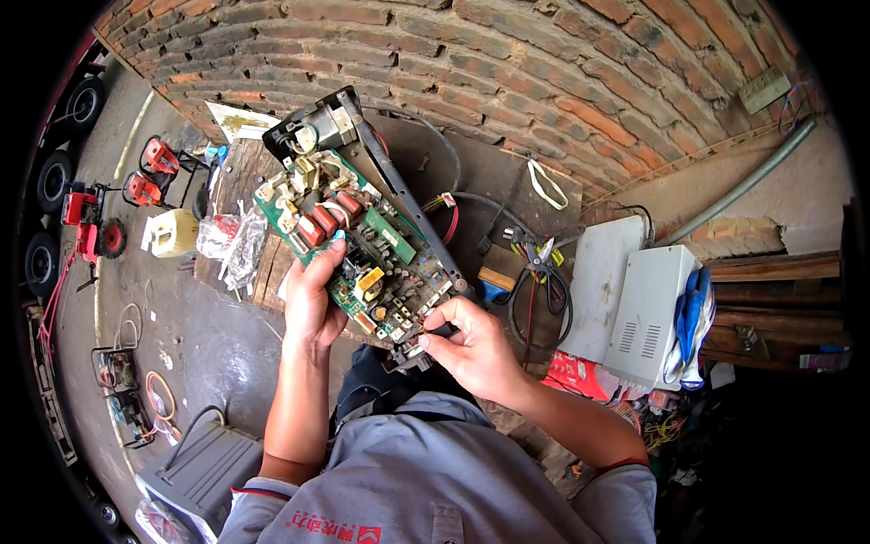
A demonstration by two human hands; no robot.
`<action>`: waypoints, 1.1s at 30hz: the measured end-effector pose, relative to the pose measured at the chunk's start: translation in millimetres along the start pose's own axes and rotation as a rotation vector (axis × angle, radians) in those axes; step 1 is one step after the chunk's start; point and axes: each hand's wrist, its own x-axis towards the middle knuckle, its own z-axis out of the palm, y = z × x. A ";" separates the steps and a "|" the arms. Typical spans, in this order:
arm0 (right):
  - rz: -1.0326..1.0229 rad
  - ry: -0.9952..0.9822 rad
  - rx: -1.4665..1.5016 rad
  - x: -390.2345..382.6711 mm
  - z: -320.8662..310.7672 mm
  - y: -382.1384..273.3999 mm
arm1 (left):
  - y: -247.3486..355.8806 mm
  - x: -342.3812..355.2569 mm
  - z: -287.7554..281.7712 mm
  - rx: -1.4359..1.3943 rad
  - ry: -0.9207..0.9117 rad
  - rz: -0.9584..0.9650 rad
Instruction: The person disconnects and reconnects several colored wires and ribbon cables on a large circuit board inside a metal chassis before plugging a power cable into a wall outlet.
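A green circuit board, crowded with parts, is tilted in front of me inside a black frame. Red-brown cylindrical components and a yellow-wrapped coil stand up from it. My left hand grips the board's left edge, thumb over the top and the other fingers mostly hidden beneath. At the near right corner, my right hand is closed, thumb and index finger pinched beside a small dark part. Whatever lies between those fingertips is too small to make out.
A brush and coiled black cables lie right of the board. Farther right stands a pale metal case with blue cloth. Clear plastic bags and a yellowish jug are left. A brick wall rises behind.
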 end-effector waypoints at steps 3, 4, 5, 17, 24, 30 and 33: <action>-0.149 0.075 0.113 3.6 4.9 10.2 | -2.4 1.0 -2.1 -0.010 0.008 0.003; -0.138 0.082 0.130 4.1 5.9 5.8 | -1.9 0.4 -2.6 -0.008 0.018 0.000; -0.127 0.089 0.146 4.3 6.3 3.6 | -1.3 -0.3 -2.8 -0.006 0.029 -0.003; -0.083 0.040 0.167 0.9 5.4 12.2 | 6.0 0.9 9.7 0.001 0.049 -0.027; -0.161 0.012 0.083 5.0 5.8 15.9 | 8.9 1.3 15.1 0.013 0.038 -0.019; -0.119 -0.062 0.104 2.9 1.0 9.0 | 9.8 1.0 17.0 0.014 0.045 -0.019; -0.013 -0.140 0.060 1.0 -6.2 1.5 | 9.6 1.1 16.8 -0.001 0.064 -0.021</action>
